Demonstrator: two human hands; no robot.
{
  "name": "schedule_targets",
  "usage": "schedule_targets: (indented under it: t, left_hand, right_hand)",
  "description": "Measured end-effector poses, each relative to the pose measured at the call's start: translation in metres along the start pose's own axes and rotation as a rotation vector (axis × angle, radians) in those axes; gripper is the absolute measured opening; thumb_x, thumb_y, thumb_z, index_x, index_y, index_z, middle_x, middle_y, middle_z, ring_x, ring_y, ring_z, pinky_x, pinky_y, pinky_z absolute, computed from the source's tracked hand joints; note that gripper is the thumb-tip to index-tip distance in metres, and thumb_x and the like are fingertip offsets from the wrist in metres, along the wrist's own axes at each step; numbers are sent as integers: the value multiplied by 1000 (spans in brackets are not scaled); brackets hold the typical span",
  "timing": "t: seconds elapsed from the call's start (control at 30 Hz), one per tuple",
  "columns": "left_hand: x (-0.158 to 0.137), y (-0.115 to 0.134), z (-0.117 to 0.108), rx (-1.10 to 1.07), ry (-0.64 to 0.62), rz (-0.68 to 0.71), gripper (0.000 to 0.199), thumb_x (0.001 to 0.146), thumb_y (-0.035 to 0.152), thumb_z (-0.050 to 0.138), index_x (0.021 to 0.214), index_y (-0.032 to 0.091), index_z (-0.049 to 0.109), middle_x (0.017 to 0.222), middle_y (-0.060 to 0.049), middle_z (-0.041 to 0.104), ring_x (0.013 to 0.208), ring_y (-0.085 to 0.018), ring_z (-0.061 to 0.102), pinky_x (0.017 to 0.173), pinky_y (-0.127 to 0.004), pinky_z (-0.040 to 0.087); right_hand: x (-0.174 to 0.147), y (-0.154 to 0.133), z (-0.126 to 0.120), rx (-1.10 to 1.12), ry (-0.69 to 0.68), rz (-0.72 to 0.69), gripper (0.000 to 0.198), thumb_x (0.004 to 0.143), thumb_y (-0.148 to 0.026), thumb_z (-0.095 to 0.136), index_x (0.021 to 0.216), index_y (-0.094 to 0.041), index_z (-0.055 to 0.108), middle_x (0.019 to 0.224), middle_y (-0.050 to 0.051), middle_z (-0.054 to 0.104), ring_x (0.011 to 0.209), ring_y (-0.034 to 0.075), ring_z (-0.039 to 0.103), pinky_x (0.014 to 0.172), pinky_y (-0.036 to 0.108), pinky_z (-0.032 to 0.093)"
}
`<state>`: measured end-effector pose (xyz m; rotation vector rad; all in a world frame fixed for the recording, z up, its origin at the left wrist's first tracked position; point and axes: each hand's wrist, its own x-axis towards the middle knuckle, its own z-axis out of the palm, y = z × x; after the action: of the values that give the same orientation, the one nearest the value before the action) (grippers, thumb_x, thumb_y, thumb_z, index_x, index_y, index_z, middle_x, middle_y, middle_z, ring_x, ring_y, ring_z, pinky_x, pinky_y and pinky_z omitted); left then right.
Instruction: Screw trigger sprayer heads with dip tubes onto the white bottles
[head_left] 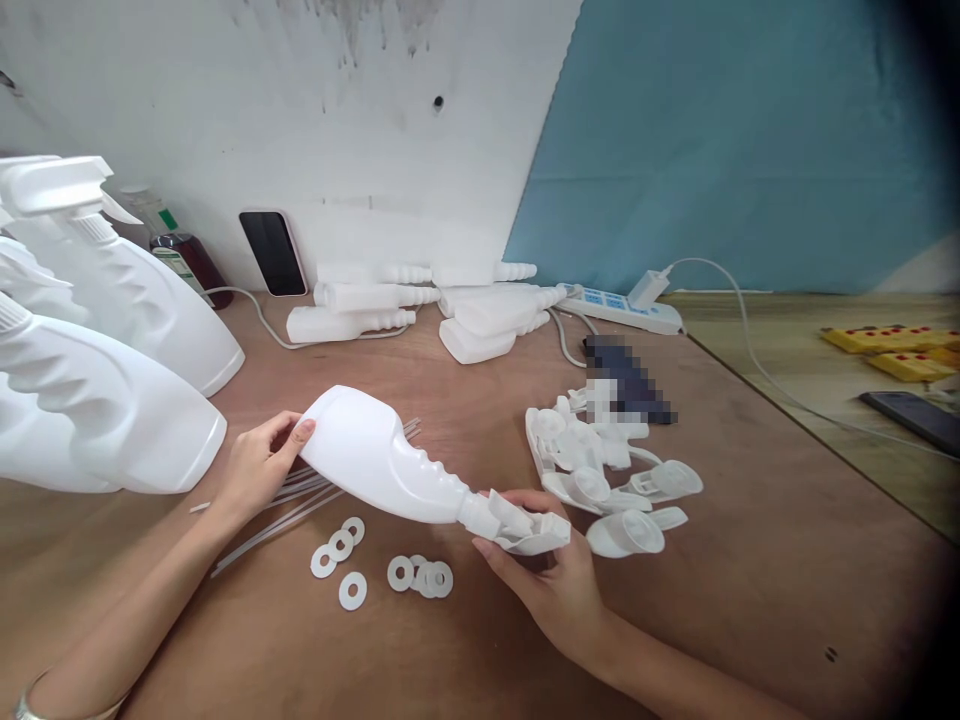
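Note:
A white plastic spray bottle (367,450) lies tilted across the middle, its base toward the left and its neck toward the right. My left hand (262,455) grips the base, thumb on the near face. At the neck, my right hand (551,580) is closed around a white trigger spray head (529,530), which meets the bottle's neck. Whether it is screwed on cannot be seen. Below the bottle lie several white ring washers (352,590). Thin white tubes (292,500) rest under my left hand. More loose spray heads (626,530) are piled to the right.
Spray bottles with heads (150,290) stand at the left. Several headless bottles (480,310) lie along the wall, near a power strip (630,310) with a white cable. A phone (274,252) leans on the wall; another dark phone (915,420) lies far right.

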<state>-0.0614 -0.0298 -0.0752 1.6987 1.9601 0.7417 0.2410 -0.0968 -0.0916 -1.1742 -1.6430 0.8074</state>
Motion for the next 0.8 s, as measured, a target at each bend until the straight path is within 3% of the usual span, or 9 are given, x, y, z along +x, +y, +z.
schedule_targets:
  t: [0.17, 0.33, 0.47, 0.67, 0.8]
  left_hand:
    - [-1, -3, 6, -36, 61, 18, 40, 79, 55, 41, 86, 22, 62, 79, 0, 66, 71, -20, 57, 64, -26, 40]
    - [-6, 2, 7, -132, 203, 53, 35, 79, 51, 47, 90, 21, 61, 88, -2, 66, 82, -21, 58, 65, -25, 42]
    - [-9, 7, 6, -182, 287, 71, 32, 79, 47, 50, 93, 21, 61, 93, -2, 66, 88, -21, 58, 73, -28, 43]
    - [-11, 9, 11, -401, 304, 91, 29, 74, 40, 61, 95, 20, 61, 94, -2, 66, 87, -19, 61, 80, -30, 47]
    - [-10, 9, 14, -511, 337, 136, 26, 71, 36, 65, 91, 21, 59, 92, -2, 66, 87, -18, 62, 81, -31, 49]
  right_hand:
    - [-2, 0, -2, -59, 25, 2, 29, 72, -24, 65, 96, -22, 48, 81, 1, 62, 66, 14, 60, 51, 22, 49]
    - [0, -3, -3, -96, 50, -40, 27, 72, -24, 65, 94, -21, 48, 76, -1, 58, 54, 10, 54, 45, 20, 46]
    - [1, -3, -3, -97, 71, -44, 27, 72, -25, 65, 93, -22, 48, 77, -1, 57, 57, 11, 55, 48, 20, 47]
    - [0, 0, -2, -15, 85, 32, 27, 74, -25, 63, 96, -22, 46, 72, -2, 61, 58, 13, 58, 48, 22, 48]
    - [0, 3, -2, 69, 81, 81, 29, 76, -25, 62, 98, -23, 45, 86, 3, 64, 75, 17, 63, 58, 25, 52]
